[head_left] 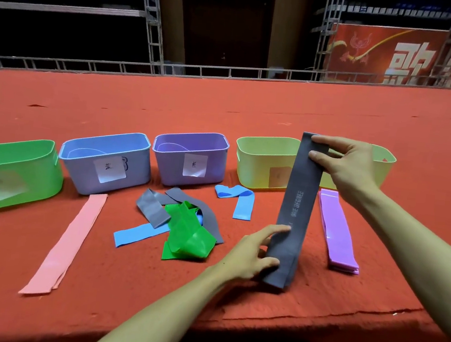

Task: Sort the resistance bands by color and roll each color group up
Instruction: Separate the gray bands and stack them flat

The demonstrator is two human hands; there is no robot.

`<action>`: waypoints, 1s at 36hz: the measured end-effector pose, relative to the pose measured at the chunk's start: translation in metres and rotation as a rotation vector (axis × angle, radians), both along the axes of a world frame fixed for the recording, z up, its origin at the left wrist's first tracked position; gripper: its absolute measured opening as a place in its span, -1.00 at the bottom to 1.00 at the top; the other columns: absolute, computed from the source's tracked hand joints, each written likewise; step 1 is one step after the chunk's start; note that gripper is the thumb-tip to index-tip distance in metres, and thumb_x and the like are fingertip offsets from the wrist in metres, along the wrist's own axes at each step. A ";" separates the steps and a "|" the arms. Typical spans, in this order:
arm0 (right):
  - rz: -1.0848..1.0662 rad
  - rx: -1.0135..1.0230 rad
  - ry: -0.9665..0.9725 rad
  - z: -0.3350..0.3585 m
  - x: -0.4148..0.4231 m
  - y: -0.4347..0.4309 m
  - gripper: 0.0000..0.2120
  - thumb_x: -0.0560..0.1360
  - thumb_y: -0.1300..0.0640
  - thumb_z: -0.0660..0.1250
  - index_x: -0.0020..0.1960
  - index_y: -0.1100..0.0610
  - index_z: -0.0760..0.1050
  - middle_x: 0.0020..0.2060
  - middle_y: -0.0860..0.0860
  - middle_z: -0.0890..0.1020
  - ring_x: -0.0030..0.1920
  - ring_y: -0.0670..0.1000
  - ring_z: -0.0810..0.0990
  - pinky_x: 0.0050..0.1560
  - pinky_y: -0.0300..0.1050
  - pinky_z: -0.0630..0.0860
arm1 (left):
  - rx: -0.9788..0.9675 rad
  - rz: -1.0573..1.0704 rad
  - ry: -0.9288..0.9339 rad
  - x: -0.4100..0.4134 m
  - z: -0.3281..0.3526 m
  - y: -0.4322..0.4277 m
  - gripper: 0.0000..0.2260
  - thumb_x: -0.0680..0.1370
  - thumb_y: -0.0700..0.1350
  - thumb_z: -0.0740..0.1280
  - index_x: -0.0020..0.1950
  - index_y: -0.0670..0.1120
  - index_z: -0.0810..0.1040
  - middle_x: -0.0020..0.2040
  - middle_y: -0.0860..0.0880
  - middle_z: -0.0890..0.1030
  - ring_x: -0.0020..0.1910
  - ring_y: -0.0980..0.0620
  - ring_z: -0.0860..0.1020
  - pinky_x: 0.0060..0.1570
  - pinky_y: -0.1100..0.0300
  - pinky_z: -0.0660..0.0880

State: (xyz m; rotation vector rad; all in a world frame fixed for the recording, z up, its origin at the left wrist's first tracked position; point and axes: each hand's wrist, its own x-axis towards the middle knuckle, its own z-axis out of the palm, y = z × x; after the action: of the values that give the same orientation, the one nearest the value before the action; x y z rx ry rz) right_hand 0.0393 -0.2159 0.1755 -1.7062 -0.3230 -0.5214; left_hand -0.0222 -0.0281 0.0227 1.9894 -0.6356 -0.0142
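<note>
A: The right hand [342, 161] pinches the top end of the grey band [295, 209], and the left hand [254, 253] grips its lower end, fingers curled round the edge.

B: Where does the band sit?

A: It is stretched long between both hands, in front of the yellow bin [264, 161] and just left of the purple bands [337, 232] stacked on the red table [253, 109]. Its bottom fold seems to hang just above the cloth.

B: The others?

A: A loose pile [187, 233] of green, grey and blue bands lies left of the left hand.

the grey band [295, 211] reads "degree", blue bin's label [109, 168] "蓝", purple bin's label [195, 165] "紫"
</note>
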 end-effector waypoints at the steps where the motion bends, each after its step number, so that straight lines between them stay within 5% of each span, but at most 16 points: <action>1: -0.001 -0.007 -0.004 -0.002 0.001 0.000 -0.69 0.40 0.39 0.44 0.06 0.08 0.61 -0.07 0.03 0.67 -0.21 -0.21 0.63 -0.09 -0.23 0.62 | 0.002 0.003 0.005 0.001 -0.002 0.001 -0.40 0.46 -0.34 0.35 0.43 0.07 0.34 0.35 0.12 0.45 0.26 0.09 0.50 0.20 0.10 0.51; 8: 0.018 -0.053 -0.021 -0.011 0.004 0.007 -0.69 0.39 0.38 0.45 0.03 0.05 0.61 -0.11 -0.07 0.66 -0.17 -0.17 0.61 -0.04 -0.21 0.61 | 0.075 -0.007 0.019 0.014 -0.012 0.011 -0.39 0.46 -0.25 0.37 0.41 0.20 0.31 0.31 0.06 0.50 0.18 0.00 0.56 0.15 0.05 0.53; 11: 0.037 -0.051 -0.006 -0.016 0.003 0.011 -0.69 0.39 0.38 0.45 0.02 0.05 0.62 -0.09 -0.01 0.67 -0.13 -0.06 0.61 -0.01 -0.14 0.61 | 0.199 0.003 -0.039 0.021 -0.010 0.021 -0.44 0.48 -0.23 0.41 0.43 0.06 0.36 0.30 -0.03 0.52 0.17 -0.04 0.56 0.16 0.09 0.52; 18: 0.084 -0.120 -0.005 -0.032 -0.002 0.019 -0.69 0.39 0.40 0.45 0.03 0.08 0.62 -0.08 0.05 0.68 -0.11 -0.03 0.63 -0.03 -0.19 0.62 | 0.232 0.175 -0.202 0.038 0.017 0.087 -0.92 0.47 -0.26 0.43 -0.06 -0.15 0.66 0.07 -0.07 0.57 0.03 0.16 0.54 -0.12 0.42 0.51; 21: 0.115 -0.144 0.000 -0.038 -0.003 0.023 -0.70 0.39 0.42 0.45 0.03 0.11 0.62 -0.09 0.08 0.68 -0.13 -0.05 0.62 -0.03 -0.18 0.60 | 0.327 0.296 -0.230 0.047 0.025 0.135 -0.97 0.47 -0.24 0.43 -0.16 -0.17 0.66 0.03 -0.09 0.59 0.00 0.06 0.54 -0.12 0.41 0.46; 23: 0.127 -0.162 0.000 -0.041 -0.002 0.026 -0.69 0.38 0.42 0.45 0.01 0.08 0.62 -0.08 0.07 0.68 -0.14 -0.08 0.62 -0.03 -0.20 0.59 | 0.438 0.360 -0.217 0.050 0.025 0.170 -0.91 0.48 -0.17 0.42 -0.15 -0.20 0.65 0.05 -0.12 0.59 0.03 0.00 0.54 -0.01 0.28 0.44; 27: 0.131 -0.217 -0.007 -0.046 0.001 0.032 -0.70 0.38 0.40 0.46 -0.01 0.07 0.62 -0.10 0.01 0.68 -0.15 -0.16 0.61 -0.04 -0.33 0.56 | 0.650 0.427 -0.137 0.045 0.021 0.224 -0.82 0.49 -0.08 0.42 -0.14 -0.20 0.67 0.07 -0.13 0.58 0.01 0.03 0.49 -0.02 0.34 0.28; 30: 0.123 -0.262 -0.012 -0.050 0.003 0.036 -0.71 0.38 0.37 0.48 -0.02 0.04 0.63 -0.11 -0.04 0.68 -0.16 -0.25 0.60 -0.05 -0.39 0.52 | 0.721 0.437 -0.054 0.041 0.016 0.241 -0.77 0.46 -0.05 0.37 -0.13 -0.20 0.70 0.04 -0.14 0.62 0.07 -0.05 0.54 0.08 0.20 0.37; 36: 0.132 -0.324 -0.016 -0.055 0.004 0.039 -0.71 0.36 0.34 0.50 -0.03 0.00 0.64 -0.10 -0.01 0.70 -0.10 -0.05 0.63 -0.03 -0.23 0.54 | 0.736 0.363 -0.035 0.043 -0.006 0.240 -0.85 0.54 -0.13 0.38 0.03 -0.11 0.70 0.16 -0.09 0.57 0.19 -0.01 0.49 0.15 0.30 0.27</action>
State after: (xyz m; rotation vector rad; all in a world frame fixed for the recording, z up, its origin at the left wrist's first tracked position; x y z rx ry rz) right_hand 0.0436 -0.1764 0.1200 -1.9771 -0.5512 -0.4004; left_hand 0.0210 0.2119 0.0170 2.7999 -0.2919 0.0090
